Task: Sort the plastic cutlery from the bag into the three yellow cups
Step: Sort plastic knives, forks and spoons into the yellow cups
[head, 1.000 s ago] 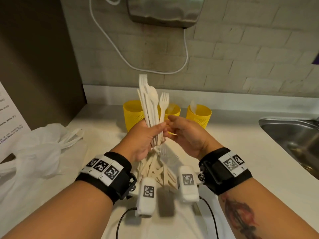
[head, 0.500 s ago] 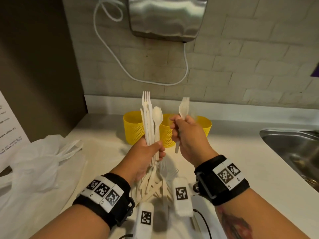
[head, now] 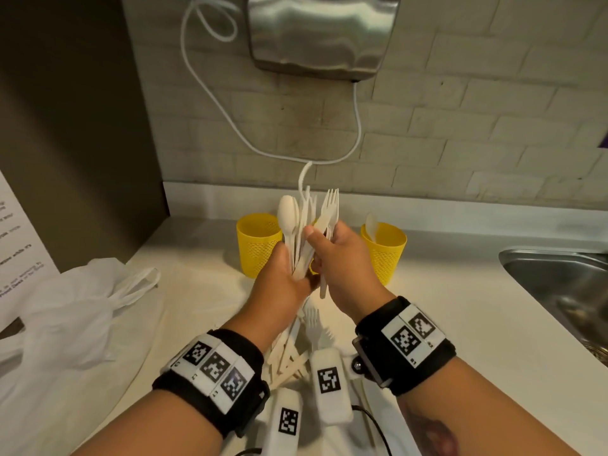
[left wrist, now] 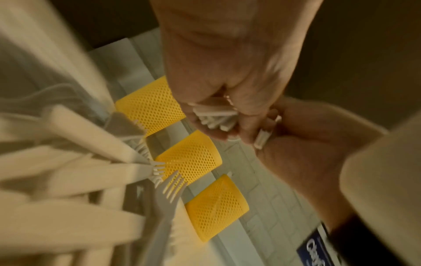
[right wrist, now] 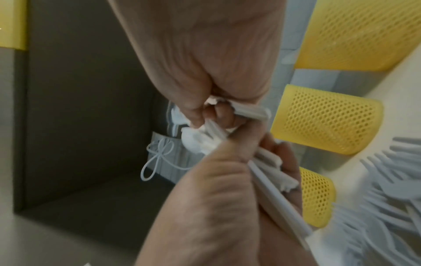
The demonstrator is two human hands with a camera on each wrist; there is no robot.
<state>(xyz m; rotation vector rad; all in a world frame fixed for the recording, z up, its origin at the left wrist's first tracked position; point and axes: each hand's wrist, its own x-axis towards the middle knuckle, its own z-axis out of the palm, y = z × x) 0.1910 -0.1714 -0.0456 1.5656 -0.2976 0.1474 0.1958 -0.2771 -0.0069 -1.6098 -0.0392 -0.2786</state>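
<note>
My left hand (head: 289, 274) grips an upright bundle of white plastic cutlery (head: 297, 225), a spoon, knives and forks. Touching it on the right, my right hand (head: 339, 258) pinches a fork (head: 330, 207) at the bundle's edge; its handle end sticks out below the fist (left wrist: 262, 140). Three yellow mesh cups stand at the back wall: the left cup (head: 258, 245), the middle cup (left wrist: 189, 160) mostly hidden behind my hands, and the right cup (head: 383, 255) with a spoon (head: 371, 225) in it. More cutlery (head: 296, 350) lies piled on the counter under my wrists.
A crumpled white plastic bag (head: 65, 311) lies on the counter to the left, beside a printed sheet (head: 19, 251). A steel sink (head: 559, 284) is sunk in at the right. A hand dryer (head: 319, 31) with a white cord hangs on the tiled wall above the cups.
Half a second ago my right hand held a single spoon up, apart from the bundle. Now that spoon is gone from it and the hand is back at the bundle, pinching a fork.
</note>
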